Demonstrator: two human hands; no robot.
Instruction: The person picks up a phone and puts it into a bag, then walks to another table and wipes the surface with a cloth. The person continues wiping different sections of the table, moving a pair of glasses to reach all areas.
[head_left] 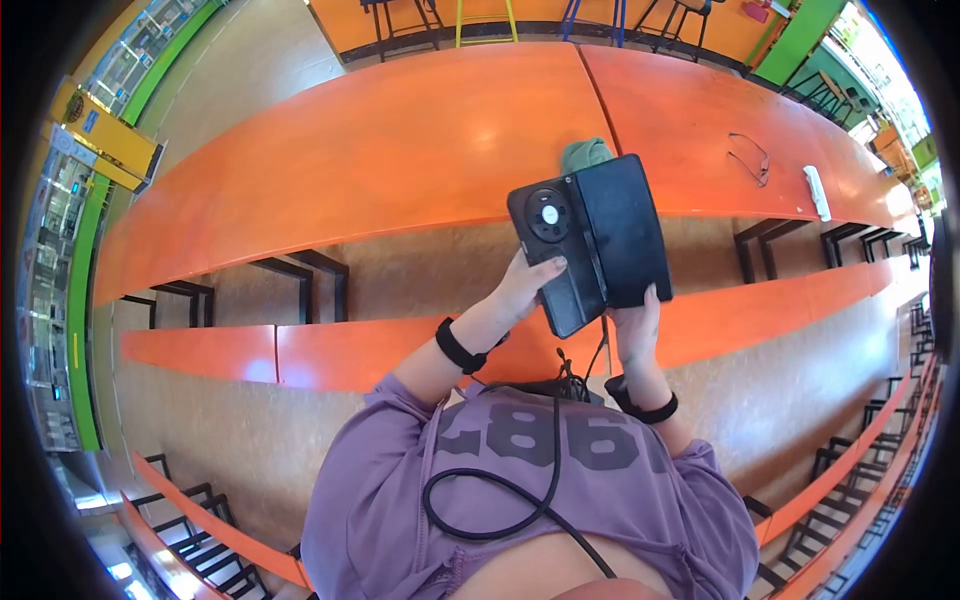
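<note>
A phone in a black flip case [622,232] is held up before me, its cover folded out to the right. The round camera block shows on the left half of its back. My left hand [526,285] grips the lower left edge, with the thumb lying across the case. Around the bottom of the cover, my right hand [637,325] is closed, its thumb at the lower right corner. The phone's screen faces away from me. Partly hidden behind the case, a green cloth-like item [586,154] lies on the orange table [400,140].
Eyeglasses [750,160] and a long white object [817,193] lie on the table's right part. An orange bench [350,352] runs along this side. A black cable [490,472] loops over my purple top. Stools [487,22] stand beyond the table.
</note>
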